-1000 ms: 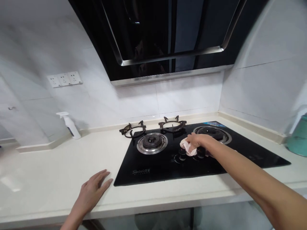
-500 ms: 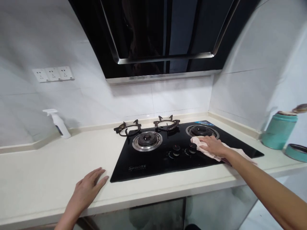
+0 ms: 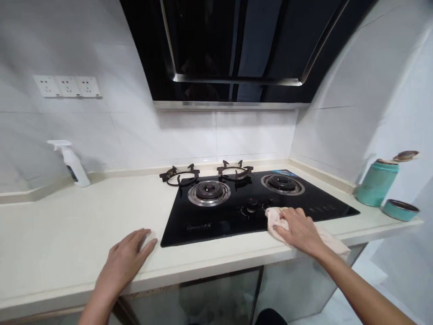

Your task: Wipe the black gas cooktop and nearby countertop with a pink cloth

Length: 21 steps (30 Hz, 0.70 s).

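My right hand (image 3: 299,229) is closed on a pale pink cloth (image 3: 275,220), pressing it onto the front edge of the black glass gas hob (image 3: 216,223), just in front of the right knob. Part of the cloth trails to the right under my wrist, over the counter edge. My left hand (image 3: 126,255) lies on the cream countertop (image 3: 77,234) left of the hob, fingers stretched out and holding nothing. Two burners, the left burner (image 3: 209,193) and the right burner (image 3: 283,184), show without their pan supports. The left knob (image 3: 251,204) stands beside the cloth.
Two black pan supports, one left (image 3: 180,176) and one right (image 3: 235,171), rest at the hob's back edge. A white spray bottle (image 3: 76,169) stands far left. At right are a teal canister (image 3: 378,184) and a teal lid (image 3: 401,210). The range hood (image 3: 233,90) overhangs the hob.
My right hand has drawn the cloth toward me, from beside the right burner to the hob's front edge. My left hand stays on the counter. The view has shifted slightly.
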Available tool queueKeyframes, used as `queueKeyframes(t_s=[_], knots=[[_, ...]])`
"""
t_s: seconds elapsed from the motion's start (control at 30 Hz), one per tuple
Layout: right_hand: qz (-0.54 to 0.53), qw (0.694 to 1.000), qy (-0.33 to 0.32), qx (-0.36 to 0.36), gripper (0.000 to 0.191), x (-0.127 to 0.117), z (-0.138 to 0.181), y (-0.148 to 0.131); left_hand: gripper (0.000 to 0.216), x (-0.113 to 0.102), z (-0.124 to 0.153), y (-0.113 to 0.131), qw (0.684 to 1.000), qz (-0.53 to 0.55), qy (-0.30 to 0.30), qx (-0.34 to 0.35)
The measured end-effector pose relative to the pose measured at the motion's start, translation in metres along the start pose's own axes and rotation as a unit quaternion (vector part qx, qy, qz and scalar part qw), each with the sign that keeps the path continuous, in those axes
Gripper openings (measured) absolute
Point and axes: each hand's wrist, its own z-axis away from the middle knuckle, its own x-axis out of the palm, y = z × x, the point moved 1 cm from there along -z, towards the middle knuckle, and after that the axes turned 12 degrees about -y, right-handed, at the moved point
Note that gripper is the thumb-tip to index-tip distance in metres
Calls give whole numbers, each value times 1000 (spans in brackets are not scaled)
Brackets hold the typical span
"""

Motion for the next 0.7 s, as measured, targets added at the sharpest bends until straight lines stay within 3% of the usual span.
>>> queueKeyframes(t_s=[0.13,0.4,0.53,0.7], knots=[[-56,991,-2,-120,26,-4,6,-76,64,-2,3,6,1000,16,2,-9],[-128,938,-19,-323,28,-5,9,-229,60,-7,8,12,999,45,4,-13],[-143,906,-23,-398,27,-4,14,-269,59,-9,6,7,997,72,5,-32],[-286,838,-82,-458,14,-7,23,-277,55,-11,5,5,996,76,8,-36]])
